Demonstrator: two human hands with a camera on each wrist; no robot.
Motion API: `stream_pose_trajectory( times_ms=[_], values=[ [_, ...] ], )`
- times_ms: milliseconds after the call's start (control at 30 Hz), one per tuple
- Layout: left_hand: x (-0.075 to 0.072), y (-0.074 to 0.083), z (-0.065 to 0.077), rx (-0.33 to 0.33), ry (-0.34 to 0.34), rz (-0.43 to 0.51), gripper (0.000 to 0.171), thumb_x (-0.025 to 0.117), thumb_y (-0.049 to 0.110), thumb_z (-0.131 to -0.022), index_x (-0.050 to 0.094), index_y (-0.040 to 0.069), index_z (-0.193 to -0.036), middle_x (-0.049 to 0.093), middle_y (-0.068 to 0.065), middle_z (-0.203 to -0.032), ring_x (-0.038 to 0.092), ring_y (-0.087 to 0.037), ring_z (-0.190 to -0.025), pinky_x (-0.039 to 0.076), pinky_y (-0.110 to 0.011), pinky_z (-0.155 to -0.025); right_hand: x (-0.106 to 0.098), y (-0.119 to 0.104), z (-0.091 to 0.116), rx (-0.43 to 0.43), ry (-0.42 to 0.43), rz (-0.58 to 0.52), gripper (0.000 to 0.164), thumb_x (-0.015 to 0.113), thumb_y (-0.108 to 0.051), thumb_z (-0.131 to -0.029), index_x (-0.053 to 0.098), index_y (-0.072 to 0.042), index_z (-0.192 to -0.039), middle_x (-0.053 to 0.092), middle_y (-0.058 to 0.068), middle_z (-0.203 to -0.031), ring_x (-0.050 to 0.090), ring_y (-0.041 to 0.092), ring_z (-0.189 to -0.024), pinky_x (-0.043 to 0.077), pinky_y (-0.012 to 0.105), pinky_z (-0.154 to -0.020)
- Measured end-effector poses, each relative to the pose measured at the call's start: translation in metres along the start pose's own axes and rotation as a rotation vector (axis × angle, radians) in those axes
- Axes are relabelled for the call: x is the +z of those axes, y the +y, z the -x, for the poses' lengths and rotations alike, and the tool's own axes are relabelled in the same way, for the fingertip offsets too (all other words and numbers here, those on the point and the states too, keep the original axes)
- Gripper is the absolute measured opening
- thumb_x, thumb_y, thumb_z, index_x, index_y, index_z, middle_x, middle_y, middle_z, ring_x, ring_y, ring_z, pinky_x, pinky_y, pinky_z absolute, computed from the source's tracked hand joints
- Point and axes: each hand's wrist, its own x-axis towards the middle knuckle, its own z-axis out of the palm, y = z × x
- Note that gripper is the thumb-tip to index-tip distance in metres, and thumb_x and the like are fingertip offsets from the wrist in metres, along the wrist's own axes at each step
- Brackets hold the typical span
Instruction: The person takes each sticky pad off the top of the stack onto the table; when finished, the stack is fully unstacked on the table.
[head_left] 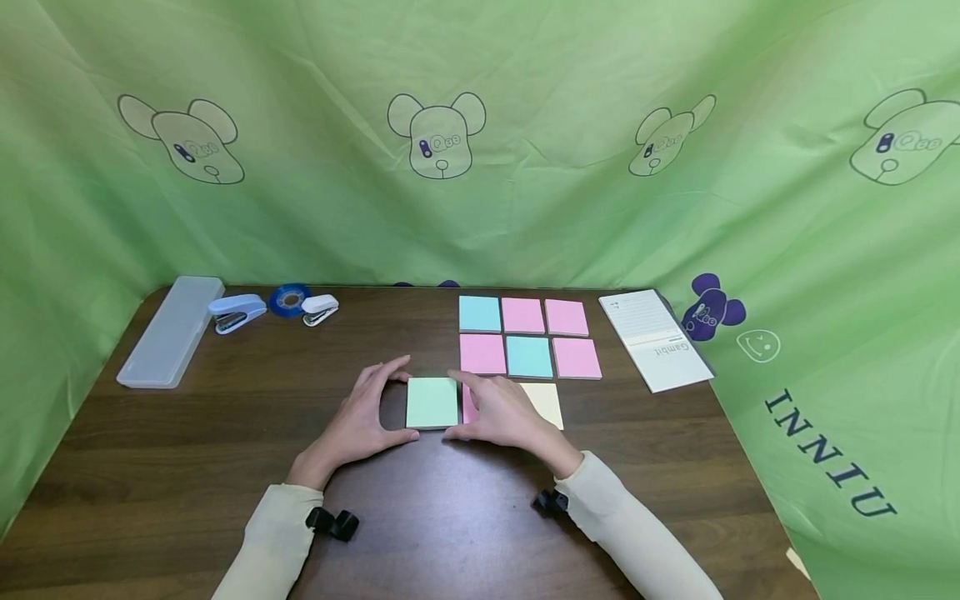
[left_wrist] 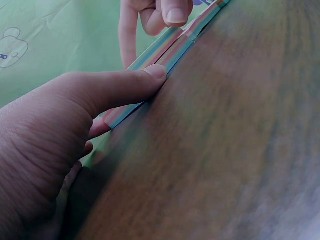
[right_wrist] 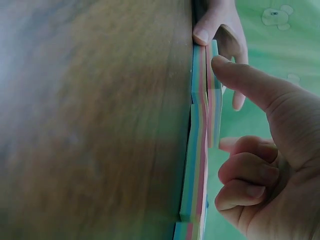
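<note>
In the head view a green-topped sticky note pad (head_left: pixel 432 403) lies at the table's middle, between both hands. Seen edge-on from the wrists, it is a striped upper pad (right_wrist: pixel 214 100) on a lower striped layer (right_wrist: pixel 196 75). My left hand (head_left: pixel 365 414) grips the pads at the left, thumb on the near edge and fingers round the far side. With thumb and index finger spread across near and far edges, my right hand (head_left: pixel 504 410) holds the green pad at its right end. Under the right hand, a pink pad (head_left: pixel 469 405) and a cream pad (head_left: pixel 545 404) are partly hidden.
Two rows of pink and blue pads (head_left: pixel 528 357) lie behind the right hand. A white notepad (head_left: pixel 656 340) is at the right. At the back left are a clear plastic case (head_left: pixel 172 333), a blue stapler (head_left: pixel 237 312), blue tape (head_left: pixel 289 300) and a white stapler (head_left: pixel 320 308).
</note>
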Motion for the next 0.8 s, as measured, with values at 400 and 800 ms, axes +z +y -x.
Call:
stream_pose_trajectory(
  times_ms=[400, 800],
  values=[
    [0.001, -0.003, 0.000, 0.028, 0.020, 0.003, 0.116, 0.104, 0.028, -0.079, 0.035, 0.016, -0.171, 0.066, -0.004, -0.145, 0.042, -0.035, -0.149, 0.043, -0.077, -0.114, 0.001, -0.002, -0.010, 0.045, -0.075, 0.007, 0.095, 0.100, -0.051, -0.078, 0.064, -0.009, -0.154, 0.047, -0.011, -0.065, 0.039, 0.005, -0.057, 0.034, 0.025, -0.050],
    [0.000, -0.002, -0.001, 0.010, 0.004, 0.020, 0.119, 0.105, 0.028, -0.078, 0.033, 0.018, -0.172, 0.065, -0.004, -0.146, 0.041, -0.034, -0.150, 0.042, -0.074, -0.118, 0.002, -0.001, -0.012, 0.027, -0.055, 0.045, 0.088, 0.099, -0.046, -0.078, 0.065, -0.007, -0.150, 0.048, -0.011, -0.063, 0.040, 0.005, -0.056, 0.036, 0.026, -0.048]
  ],
)
